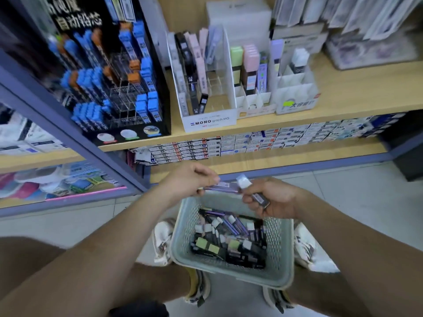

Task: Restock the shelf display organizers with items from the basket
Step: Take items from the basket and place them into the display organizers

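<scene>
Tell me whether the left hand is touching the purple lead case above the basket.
Touching. The head view shows the left hand pinching one end of the purple lead case between thumb and fingertips, above the basket.

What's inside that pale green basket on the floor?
The basket holds a loose heap of slim cases, mostly dark, some purple or green-labelled. Lower layers and the basket floor are covered.

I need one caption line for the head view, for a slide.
Left hand pinches a purple case, right hand grips a white-capped case, above the basket, before the shelf organizers.
</scene>
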